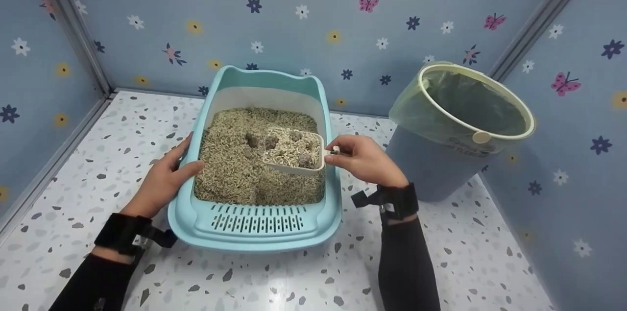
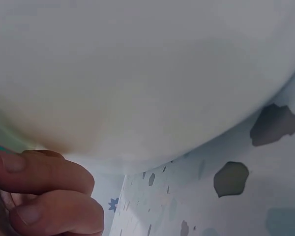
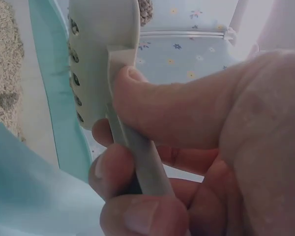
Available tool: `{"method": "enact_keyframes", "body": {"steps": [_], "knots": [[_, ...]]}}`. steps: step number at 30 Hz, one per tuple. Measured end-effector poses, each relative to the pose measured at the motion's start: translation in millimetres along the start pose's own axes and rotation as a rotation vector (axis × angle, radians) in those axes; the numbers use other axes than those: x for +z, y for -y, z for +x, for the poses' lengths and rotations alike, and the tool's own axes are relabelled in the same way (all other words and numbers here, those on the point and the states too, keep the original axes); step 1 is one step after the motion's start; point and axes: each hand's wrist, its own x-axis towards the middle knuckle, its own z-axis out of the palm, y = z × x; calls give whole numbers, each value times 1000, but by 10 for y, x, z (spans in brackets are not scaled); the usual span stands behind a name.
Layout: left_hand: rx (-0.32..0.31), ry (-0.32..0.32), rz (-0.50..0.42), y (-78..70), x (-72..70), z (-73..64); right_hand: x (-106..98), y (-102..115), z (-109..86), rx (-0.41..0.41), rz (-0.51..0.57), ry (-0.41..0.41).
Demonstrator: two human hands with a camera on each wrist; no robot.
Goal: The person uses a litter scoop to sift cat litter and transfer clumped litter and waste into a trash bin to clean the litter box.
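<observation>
Right hand (image 1: 365, 158) clamped on a scoop (image 1: 296, 169), left hand (image 1: 165, 179) gripping the litter box (image 1: 264, 241).

Thumb on top and fingers curled beneath, the right hand pinches the scoop's handle, its forearm rising from the lower right of the frame; the left arm comes from the lower left, thumb over the box's left rim and fingers round the outside. The scoop's tray extends leftward from the right fingertips, over the right half of the box at mid-frame, filled with pale pellets and darker clumps (image 1: 304, 159). Brownish litter (image 1: 228, 174) covers the box's floor, with a dark clump (image 1: 252, 139) just left of the scoop. At the right of the frame stands a bin (image 1: 426, 164) lined with a translucent bag (image 1: 410, 107).
</observation>
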Motion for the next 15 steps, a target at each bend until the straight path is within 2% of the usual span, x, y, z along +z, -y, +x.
{"method": "enact_keyframes", "body": {"steps": [4, 8, 15], "knots": [[-3, -4, 5, -4, -9, 7, -5, -10, 17, 13, 23, -23], [-2, -15, 9, -1, -21, 1, 50, -6, 86, -16, 41, -6], [2, -20, 21, 11, -9, -9, 83, -12, 97, 0, 44, -9]]}}
